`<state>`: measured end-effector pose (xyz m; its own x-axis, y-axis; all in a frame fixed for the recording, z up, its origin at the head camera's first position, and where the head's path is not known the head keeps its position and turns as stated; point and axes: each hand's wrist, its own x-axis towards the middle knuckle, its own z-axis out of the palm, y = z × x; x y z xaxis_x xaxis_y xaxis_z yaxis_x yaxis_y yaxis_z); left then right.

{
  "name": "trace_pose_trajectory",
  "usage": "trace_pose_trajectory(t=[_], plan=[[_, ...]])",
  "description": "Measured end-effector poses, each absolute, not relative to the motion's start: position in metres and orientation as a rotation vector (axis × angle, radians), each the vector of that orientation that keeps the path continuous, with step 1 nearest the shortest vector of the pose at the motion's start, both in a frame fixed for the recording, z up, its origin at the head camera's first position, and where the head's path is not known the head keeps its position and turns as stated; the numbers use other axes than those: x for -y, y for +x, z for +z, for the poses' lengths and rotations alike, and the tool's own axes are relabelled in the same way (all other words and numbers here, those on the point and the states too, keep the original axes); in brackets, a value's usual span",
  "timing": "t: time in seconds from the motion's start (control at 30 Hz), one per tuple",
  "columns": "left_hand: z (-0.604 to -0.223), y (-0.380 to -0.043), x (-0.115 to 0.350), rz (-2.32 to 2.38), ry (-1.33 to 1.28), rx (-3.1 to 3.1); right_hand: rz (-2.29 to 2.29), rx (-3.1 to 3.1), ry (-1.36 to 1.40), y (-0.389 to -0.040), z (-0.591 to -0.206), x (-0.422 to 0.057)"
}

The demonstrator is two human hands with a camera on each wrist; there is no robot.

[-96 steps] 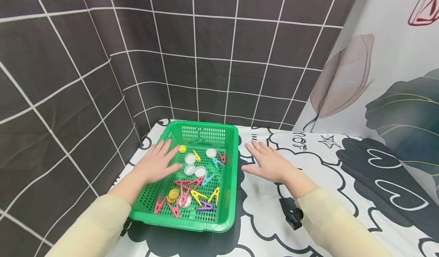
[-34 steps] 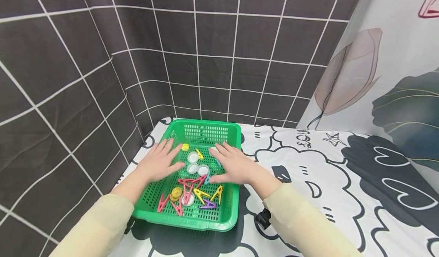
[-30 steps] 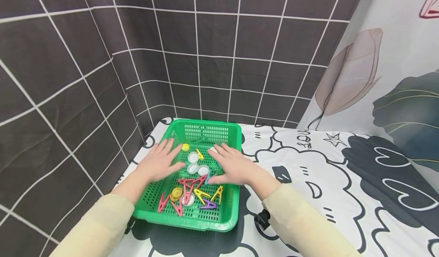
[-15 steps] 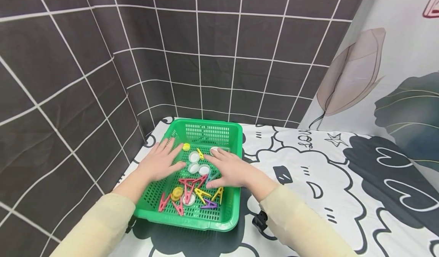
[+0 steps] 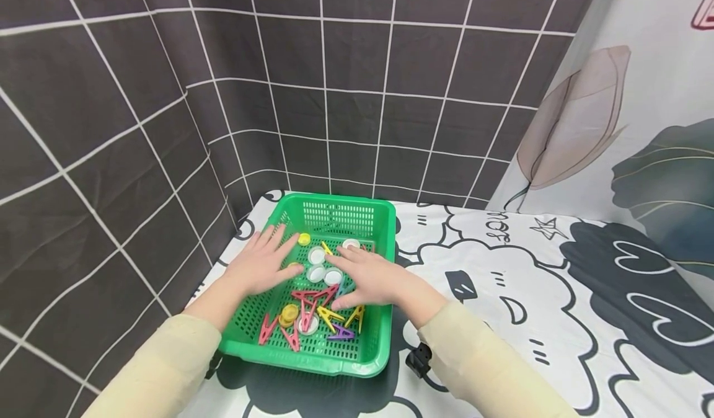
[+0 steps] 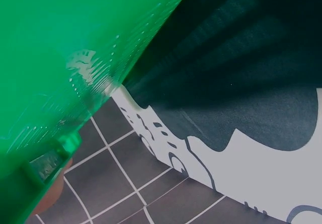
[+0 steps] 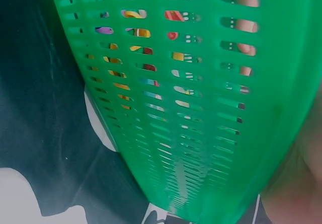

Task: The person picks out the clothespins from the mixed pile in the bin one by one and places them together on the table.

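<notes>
A green plastic basket [image 5: 312, 364] holds pink clothespins [image 5: 268, 329], yellow clothespins [image 5: 329, 320], a purple clothespin [image 5: 341, 333], blue clothespins, white round caps [image 5: 316, 255] and yellow round caps [image 5: 289, 314]. Over the basket's left side, my left hand [image 5: 258, 266] is spread palm down and holds nothing. My right hand [image 5: 370, 277] reaches in over the right wall with its fingers extended. Its thumb tip lies close to a yellow clothespin, and the hand partly covers a blue one. Both wrist views are mostly filled by the basket's wall [image 7: 151, 128].
The basket stands on a white cloth [image 5: 535, 319] with black cartoon drawings. Dark curtain [image 5: 357, 64] with white grid lines hangs behind and to the left. A leaf-patterned white curtain [image 5: 586, 126] is at the right.
My right hand has come leftward from beside the basket to over its contents, then drifted slightly further left. The left hand stays nearly still. The basket's contents look unmoved.
</notes>
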<state>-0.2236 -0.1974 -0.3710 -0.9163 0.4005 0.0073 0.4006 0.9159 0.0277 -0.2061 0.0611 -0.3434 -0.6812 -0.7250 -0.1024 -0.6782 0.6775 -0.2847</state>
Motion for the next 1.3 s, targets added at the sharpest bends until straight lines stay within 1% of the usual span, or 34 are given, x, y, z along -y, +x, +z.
trace_pose_trajectory(t=[0.83,1.3], plan=[[-0.373,-0.225,0.200,-0.035,-0.664,3.067,-0.248,-2.688,-1.149,-0.208,-0.309,-0.042],[-0.373,-0.224,0.199,-0.010,-0.671,3.046,-0.207,-2.647,-1.119,-0.209,-0.309,-0.029]])
